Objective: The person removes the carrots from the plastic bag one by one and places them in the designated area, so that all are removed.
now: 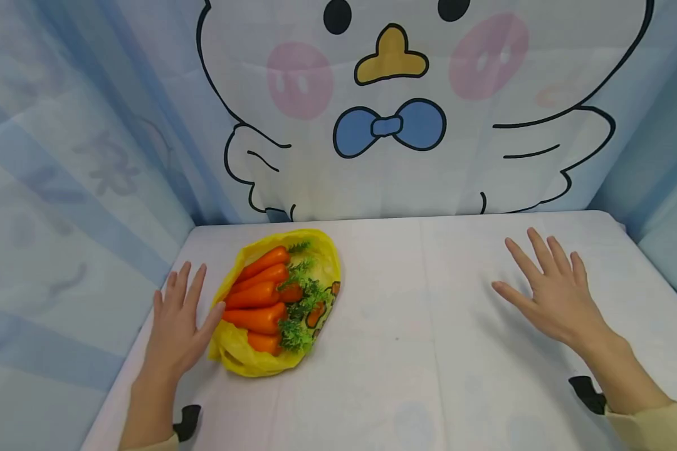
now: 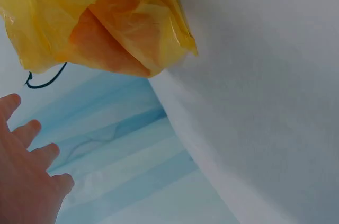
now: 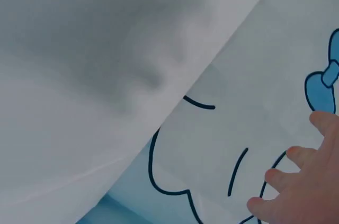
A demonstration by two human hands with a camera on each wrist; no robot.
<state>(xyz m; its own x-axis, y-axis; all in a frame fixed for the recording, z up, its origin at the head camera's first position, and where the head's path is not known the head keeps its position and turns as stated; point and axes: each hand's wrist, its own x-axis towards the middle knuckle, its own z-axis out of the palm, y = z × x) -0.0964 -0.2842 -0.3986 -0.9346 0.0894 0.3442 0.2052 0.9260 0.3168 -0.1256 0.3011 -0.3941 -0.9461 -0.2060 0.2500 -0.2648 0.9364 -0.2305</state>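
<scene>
A yellow plastic bag [image 1: 239,357] lies on the left half of the table, its mouth spread wide. Several orange carrots [image 1: 259,318] with green leafy tops [image 1: 297,335] sit inside it. My left hand [image 1: 175,332] is just left of the bag, fingers spread, the thumb tip by the bag's edge; whether it touches is unclear. In the left wrist view the bag's side [image 2: 127,33] appears above the fingers, orange showing through. My right hand [image 1: 558,307] hovers over the right side of the table with fingers spread, holding nothing. The right wrist view shows that hand [image 3: 302,181] at the lower right.
A white cloth covers the table [image 1: 383,388]. Behind it hangs a curtain [image 1: 395,181] printed with a cartoon face and blue bow tie. Blue-and-white curtains [image 1: 62,250] close in the left and right sides.
</scene>
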